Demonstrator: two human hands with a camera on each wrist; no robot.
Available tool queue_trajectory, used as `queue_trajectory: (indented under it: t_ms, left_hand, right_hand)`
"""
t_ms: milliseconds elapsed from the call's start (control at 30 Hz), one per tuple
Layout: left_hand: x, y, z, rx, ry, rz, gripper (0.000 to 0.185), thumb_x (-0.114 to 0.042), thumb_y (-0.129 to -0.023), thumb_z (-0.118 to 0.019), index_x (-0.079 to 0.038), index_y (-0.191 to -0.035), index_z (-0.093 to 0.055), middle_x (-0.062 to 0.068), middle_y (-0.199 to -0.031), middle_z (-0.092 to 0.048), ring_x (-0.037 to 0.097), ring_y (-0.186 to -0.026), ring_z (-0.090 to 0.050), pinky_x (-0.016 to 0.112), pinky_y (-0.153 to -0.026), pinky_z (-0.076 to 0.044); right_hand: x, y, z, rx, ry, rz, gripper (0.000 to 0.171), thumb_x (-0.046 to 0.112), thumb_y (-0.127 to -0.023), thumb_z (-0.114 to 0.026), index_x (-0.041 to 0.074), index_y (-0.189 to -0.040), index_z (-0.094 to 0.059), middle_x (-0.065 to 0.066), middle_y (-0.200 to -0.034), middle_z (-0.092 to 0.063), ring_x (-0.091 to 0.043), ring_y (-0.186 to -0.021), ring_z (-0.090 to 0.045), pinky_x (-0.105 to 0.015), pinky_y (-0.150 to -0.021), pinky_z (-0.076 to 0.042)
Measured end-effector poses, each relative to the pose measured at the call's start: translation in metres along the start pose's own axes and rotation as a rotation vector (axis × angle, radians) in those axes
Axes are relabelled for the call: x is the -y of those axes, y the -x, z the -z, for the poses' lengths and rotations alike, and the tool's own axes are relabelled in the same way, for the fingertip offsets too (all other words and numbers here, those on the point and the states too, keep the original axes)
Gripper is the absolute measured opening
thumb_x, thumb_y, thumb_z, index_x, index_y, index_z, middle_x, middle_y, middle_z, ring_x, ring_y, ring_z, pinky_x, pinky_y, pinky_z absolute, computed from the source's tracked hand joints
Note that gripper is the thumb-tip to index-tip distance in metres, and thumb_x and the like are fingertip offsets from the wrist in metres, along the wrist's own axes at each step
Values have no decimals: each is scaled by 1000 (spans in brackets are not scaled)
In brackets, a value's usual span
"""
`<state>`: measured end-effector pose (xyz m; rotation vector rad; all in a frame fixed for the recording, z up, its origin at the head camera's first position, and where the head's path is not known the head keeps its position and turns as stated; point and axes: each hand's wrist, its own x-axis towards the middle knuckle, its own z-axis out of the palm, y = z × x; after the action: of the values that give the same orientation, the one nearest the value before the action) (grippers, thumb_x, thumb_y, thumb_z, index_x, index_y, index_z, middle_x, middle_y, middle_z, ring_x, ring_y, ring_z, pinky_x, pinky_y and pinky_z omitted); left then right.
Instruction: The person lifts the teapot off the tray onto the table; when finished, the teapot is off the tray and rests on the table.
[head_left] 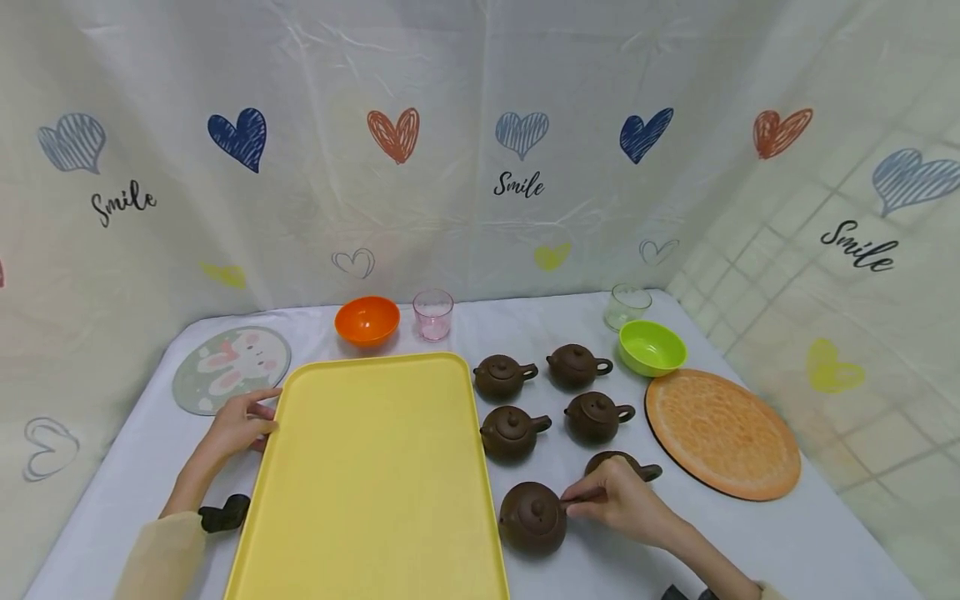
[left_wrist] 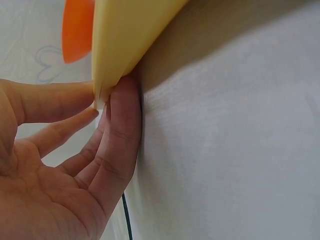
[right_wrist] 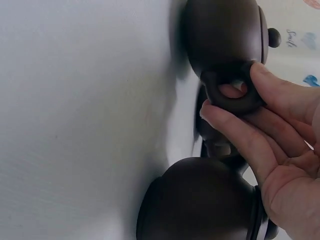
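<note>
The near teapot [head_left: 533, 517] sits on the counter [head_left: 750, 542] just right of the yellow tray [head_left: 375, 475], and your right hand [head_left: 622, 500] pinches its loop handle, so you look to be at the pick-up; lifting it next would call for a level, firm hold. Your left hand [head_left: 238, 425] lies with fingers straight against the tray's left rim. Your right hand half hides another teapot [head_left: 626, 461], and the wrist views are too close to show more.
</note>
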<state>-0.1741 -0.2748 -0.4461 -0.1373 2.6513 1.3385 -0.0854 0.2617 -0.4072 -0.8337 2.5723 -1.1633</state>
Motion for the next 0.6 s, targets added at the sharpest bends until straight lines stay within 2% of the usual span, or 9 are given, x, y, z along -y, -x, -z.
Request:
queue_trajectory:
  t_ms: [333, 467, 600]
  left_hand:
    - [0, 0, -1, 0, -4, 2, 63, 3, -81, -59, 10, -140, -38, 22, -96, -54, 18, -69, -60, 32, -57, -58]
    - [0, -1, -1, 4, -3, -6, 63, 3, -81, -59, 10, -140, -38, 21, -96, -55, 18, -68, -60, 32, -57, -58]
    - [-5, -2, 2, 43, -20, -31, 62, 3, -83, -59, 12, -140, -36, 20, -95, -54, 18, -68, -60, 34, -56, -58]
  right_hand:
    - [6, -4, -1, 13, 152, 14, 10, 8, -76, -77, 4, -86, -79, 1, -80, -74, -6, -77, -66, -20, -62, -53]
    - [10, -5, 1, 33, 204, 3, 9, 10, -76, -78, 7, -85, -79, 4, -80, -74, -4, -77, -66, -21, -62, -53]
    - [17, -10, 8, 50, 105, -47, 12, 14, -82, -75, 6, -90, -78, 0, -86, -74, -2, -77, -66, -19, -62, -54]
